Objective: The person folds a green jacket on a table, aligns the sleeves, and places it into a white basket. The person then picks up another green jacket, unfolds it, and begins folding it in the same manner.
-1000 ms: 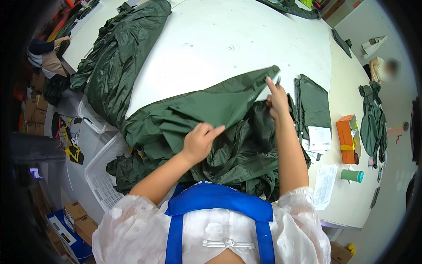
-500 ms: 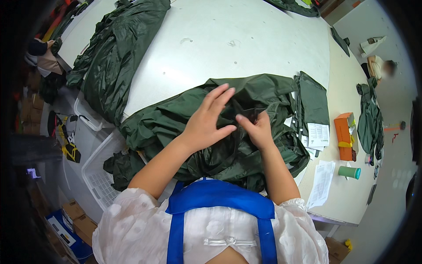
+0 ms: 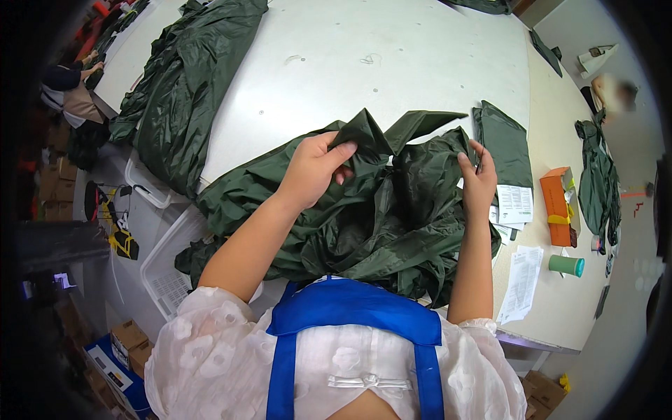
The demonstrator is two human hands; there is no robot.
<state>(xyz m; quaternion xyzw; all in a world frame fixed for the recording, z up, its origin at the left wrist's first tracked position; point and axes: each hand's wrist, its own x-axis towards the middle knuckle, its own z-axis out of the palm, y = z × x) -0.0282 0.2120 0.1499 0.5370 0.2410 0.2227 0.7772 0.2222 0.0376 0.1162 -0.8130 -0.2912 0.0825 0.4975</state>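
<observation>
Dark green, slightly shiny thin fabric (image 3: 280,217), perhaps a garment, lies bunched up in front of me on the table's near edge. My left hand (image 3: 316,168) pinches a fold of it between thumb and fingers, raising a peak of cloth. At the right side of the bundle, my right hand (image 3: 479,175) grips another edge between thumb and fingertips. Between the hands the fabric sags into a dark hollow, and a flap stands up behind it. Its lower part hangs toward my blue apron (image 3: 350,308).
More green fabric (image 3: 199,91) drapes over the table's left side. A folded green piece (image 3: 502,143), papers (image 3: 521,283), an orange box (image 3: 558,206) and a green thread spool (image 3: 566,265) lie to the right. A white basket (image 3: 164,269) stands below left. Another person (image 3: 73,91) works at the far left.
My hands have moved apart, the right one outward to the right. Both now hold fabric edges; the left was open above the cloth before. The bundle is spread wider with a raised peak.
</observation>
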